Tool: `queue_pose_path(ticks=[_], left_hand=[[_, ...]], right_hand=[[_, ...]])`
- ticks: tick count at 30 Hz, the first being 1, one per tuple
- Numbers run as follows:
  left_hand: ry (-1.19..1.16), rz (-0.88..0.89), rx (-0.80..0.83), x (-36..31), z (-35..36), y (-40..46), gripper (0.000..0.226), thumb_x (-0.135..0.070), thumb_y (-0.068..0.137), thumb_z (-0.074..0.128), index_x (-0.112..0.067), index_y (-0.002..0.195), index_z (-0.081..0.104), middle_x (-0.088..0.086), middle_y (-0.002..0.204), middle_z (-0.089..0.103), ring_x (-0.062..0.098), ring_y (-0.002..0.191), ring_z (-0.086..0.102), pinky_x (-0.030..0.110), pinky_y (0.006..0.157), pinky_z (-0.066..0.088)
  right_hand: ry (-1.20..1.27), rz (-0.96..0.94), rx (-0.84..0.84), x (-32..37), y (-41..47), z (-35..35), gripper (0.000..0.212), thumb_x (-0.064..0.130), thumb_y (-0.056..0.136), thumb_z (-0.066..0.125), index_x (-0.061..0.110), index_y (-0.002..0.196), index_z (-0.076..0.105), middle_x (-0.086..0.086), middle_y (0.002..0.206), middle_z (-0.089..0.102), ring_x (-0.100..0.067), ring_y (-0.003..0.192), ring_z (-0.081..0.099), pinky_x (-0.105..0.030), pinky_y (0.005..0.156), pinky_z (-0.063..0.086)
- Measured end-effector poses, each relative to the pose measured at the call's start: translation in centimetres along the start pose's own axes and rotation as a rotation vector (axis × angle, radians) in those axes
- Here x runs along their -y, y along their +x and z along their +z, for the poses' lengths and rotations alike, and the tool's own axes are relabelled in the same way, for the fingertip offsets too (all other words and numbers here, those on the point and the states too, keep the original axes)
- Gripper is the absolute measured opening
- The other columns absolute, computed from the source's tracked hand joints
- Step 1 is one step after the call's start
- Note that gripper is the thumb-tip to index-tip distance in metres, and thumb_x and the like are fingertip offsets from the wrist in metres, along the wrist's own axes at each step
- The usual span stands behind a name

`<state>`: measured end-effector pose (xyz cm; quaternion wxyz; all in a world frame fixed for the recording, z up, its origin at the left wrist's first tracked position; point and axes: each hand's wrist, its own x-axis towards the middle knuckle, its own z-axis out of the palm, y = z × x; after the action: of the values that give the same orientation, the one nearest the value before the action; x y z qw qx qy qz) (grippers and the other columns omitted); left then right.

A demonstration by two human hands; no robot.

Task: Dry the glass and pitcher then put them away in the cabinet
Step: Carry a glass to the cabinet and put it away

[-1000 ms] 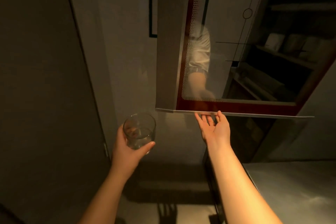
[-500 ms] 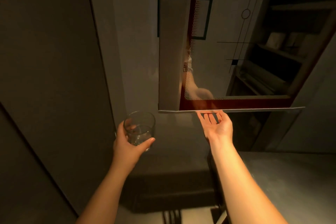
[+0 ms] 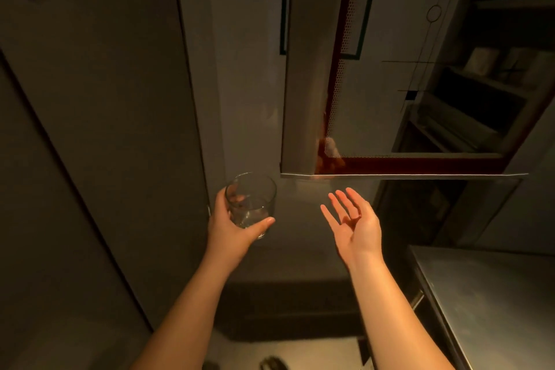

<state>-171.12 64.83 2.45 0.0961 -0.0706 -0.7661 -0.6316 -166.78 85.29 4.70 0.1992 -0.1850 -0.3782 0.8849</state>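
Two bare forearms are seen reaching up from the lower edge toward the cabinet door [image 3: 390, 176]. No sleeve, watch, ring or glove is worn on either. The left hand [image 3: 231, 228] and the right hand [image 3: 356, 225] are uncovered below the door's bottom edge, with short, unpainted fingernails.

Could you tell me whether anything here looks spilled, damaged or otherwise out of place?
Nothing stands out. The left hand holds the glass upright, the right hand is open below the open cabinet door, and no spill or breakage shows.
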Motion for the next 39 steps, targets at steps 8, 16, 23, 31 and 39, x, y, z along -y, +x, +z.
queue_pose_path(ticks=[8, 16, 23, 31, 39], left_hand=[[-0.019, -0.007, -0.041, 0.3, -2.0, -0.3, 0.093, -0.029, 0.051, 0.094, -0.029, 0.13, 0.044, -0.008, 0.124, 0.057, 0.011, 0.115, 0.056, 0.038, 0.1, 0.049], [-0.014, 0.007, -0.123, 0.8, -4.1, 2.4, 0.086, -0.046, 0.043, 0.081, -0.033, 0.123, 0.051, -0.014, 0.11, 0.065, 0.004, 0.103, 0.063, 0.035, 0.091, 0.053], [-0.056, -0.022, -0.098, 2.9, -4.7, 7.0, 0.077, -0.041, 0.046, 0.081, -0.041, 0.117, 0.05, -0.017, 0.11, 0.064, -0.002, 0.102, 0.062, 0.027, 0.09, 0.052], [-0.079, -0.038, -0.021, 5.6, -5.0, 15.2, 0.086, -0.046, 0.045, 0.086, -0.04, 0.123, 0.051, -0.012, 0.118, 0.065, 0.007, 0.111, 0.061, 0.037, 0.096, 0.051], [-0.055, 0.022, 0.081, 6.6, -3.5, 21.9, 0.079, -0.025, 0.055, 0.092, -0.045, 0.117, 0.047, -0.021, 0.112, 0.059, 0.006, 0.11, 0.059, 0.027, 0.091, 0.051]], right_hand=[[-0.51, -0.141, 0.476, -5.0, -1.9, 3.8, 0.036, 0.024, 0.091, 0.061, 0.026, 0.127, 0.056, 0.002, 0.126, 0.062, -0.012, 0.118, 0.058, -0.038, 0.104, 0.044], [-0.668, -0.186, 0.654, -8.5, -0.9, 7.7, 0.051, 0.026, 0.081, 0.073, 0.031, 0.129, 0.055, 0.008, 0.128, 0.061, -0.007, 0.12, 0.056, -0.036, 0.104, 0.045], [-0.666, -0.133, 0.605, -10.9, 3.2, 10.4, 0.063, 0.034, 0.071, 0.077, 0.023, 0.129, 0.056, 0.005, 0.125, 0.064, -0.013, 0.118, 0.058, -0.041, 0.102, 0.047], [-0.63, -0.093, 0.53, -13.3, 8.6, 14.3, 0.054, 0.023, 0.078, 0.077, 0.021, 0.128, 0.056, 0.004, 0.122, 0.064, -0.015, 0.117, 0.059, -0.031, 0.095, 0.051], [-0.628, -0.194, 0.437, -13.9, 13.0, 16.4, 0.056, 0.032, 0.079, 0.072, 0.027, 0.132, 0.053, 0.013, 0.125, 0.06, -0.002, 0.112, 0.059, -0.023, 0.089, 0.052]])
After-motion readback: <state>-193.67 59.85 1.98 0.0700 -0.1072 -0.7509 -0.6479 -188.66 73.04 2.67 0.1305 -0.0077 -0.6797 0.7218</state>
